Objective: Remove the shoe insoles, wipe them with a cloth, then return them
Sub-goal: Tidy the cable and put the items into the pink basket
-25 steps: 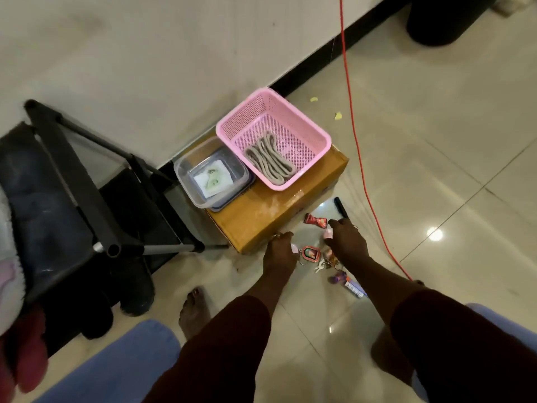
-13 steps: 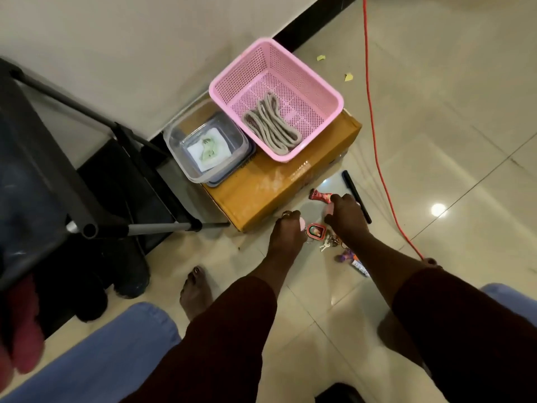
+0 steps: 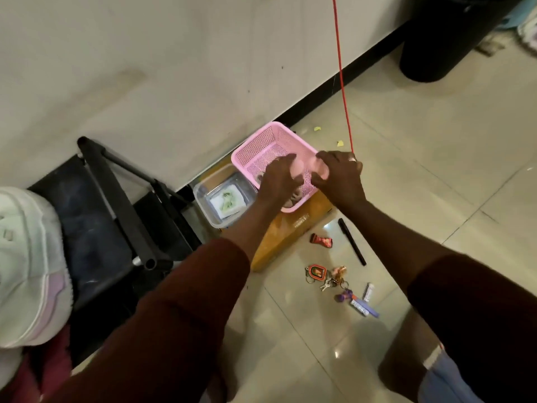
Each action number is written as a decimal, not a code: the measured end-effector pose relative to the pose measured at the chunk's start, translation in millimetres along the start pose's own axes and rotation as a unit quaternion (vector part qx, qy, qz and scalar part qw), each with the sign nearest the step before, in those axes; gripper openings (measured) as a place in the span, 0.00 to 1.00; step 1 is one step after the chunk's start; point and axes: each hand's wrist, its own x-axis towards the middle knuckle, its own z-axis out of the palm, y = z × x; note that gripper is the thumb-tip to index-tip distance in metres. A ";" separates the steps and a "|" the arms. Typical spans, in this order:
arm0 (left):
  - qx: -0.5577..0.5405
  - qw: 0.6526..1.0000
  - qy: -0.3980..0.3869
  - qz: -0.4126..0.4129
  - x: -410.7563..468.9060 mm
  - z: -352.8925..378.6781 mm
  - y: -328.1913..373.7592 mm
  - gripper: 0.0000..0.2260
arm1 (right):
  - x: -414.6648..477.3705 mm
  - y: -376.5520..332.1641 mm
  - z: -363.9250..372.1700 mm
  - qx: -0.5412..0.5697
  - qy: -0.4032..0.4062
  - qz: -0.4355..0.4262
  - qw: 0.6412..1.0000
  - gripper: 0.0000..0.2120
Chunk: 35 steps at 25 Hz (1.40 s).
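Observation:
Both my hands are raised over the pink basket (image 3: 263, 140), which sits on a cardboard box (image 3: 286, 238). My left hand (image 3: 279, 180) pinches a small pale pink object (image 3: 299, 167). My right hand (image 3: 338, 177) pinches a second small pink piece (image 3: 317, 167) right beside it; both pieces are blurred. Grey insoles (image 3: 294, 196) lie in the basket, mostly hidden under my left hand. A white and lilac shoe (image 3: 29, 257) shows at the left edge.
A clear tub (image 3: 203, 196) holding a white and green cloth (image 3: 227, 200) stands left of the basket. A black rack (image 3: 116, 205) leans by the wall. Keys (image 3: 325, 279), a black marker (image 3: 352, 242), a red wrapper (image 3: 321, 241) and a red cord (image 3: 343, 82) are on the floor.
Both hands rose from the floor beside the keys to above the pink basket, each bringing a small pink piece. The camera lifted and tilted up.

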 end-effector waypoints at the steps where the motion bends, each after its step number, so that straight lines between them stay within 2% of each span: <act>1: 0.018 1.000 -0.015 -0.004 14.8 0.4 -1.1 0.23 | 13.0 -3.2 1.6 -0.026 -0.039 0.013 0.999 0.22; 5: 0.097 0.993 -0.071 0.016 52.6 16.4 -16.1 0.17 | 39.9 -8.8 19.5 -0.147 -0.146 0.014 0.978 0.19; 7: 0.107 0.990 -0.084 0.025 59.2 23.8 -22.0 0.14 | 41.6 -11.1 26.3 -0.187 -0.170 0.009 0.967 0.17; 11: 0.140 0.982 -0.108 0.065 60.0 34.3 -28.0 0.13 | 43.3 -10.5 30.9 -0.241 -0.182 -0.024 0.953 0.15; 16: 0.161 0.979 -0.113 0.051 56.5 36.0 -25.8 0.13 | 44.1 -12.1 25.5 -0.277 -0.211 -0.062 0.935 0.15; 19: 0.134 0.989 -0.057 0.024 46.5 26.9 -21.0 0.14 | 35.8 -11.4 14.5 -0.244 -0.154 -0.068 0.955 0.14; 23: 0.036 0.997 0.054 0.040 3.7 22.2 -5.1 0.15 | -8.9 1.2 -0.8 -0.125 -0.040 -0.001 0.991 0.11; 25: -0.007 0.990 0.100 0.099 -27.1 35.6 -0.1 0.12 | -41.8 16.9 0.6 -0.092 -0.003 0.028 0.995 0.09; 27: 0.002 0.979 0.117 0.168 -61.9 63.1 0.6 0.09 | -74.7 37.1 9.5 -0.068 -0.010 0.064 0.996 0.09; 30: 0.020 0.975 0.048 0.217 -102.9 117.3 -9.0 0.08 | -117.0 68.0 25.6 -0.058 -0.078 0.149 0.984 0.08; 35: 0.037 0.970 -0.108 0.215 -139.4 189.5 -31.1 0.11 | -164.8 116.8 56.3 -0.047 -0.177 0.295 0.938 0.08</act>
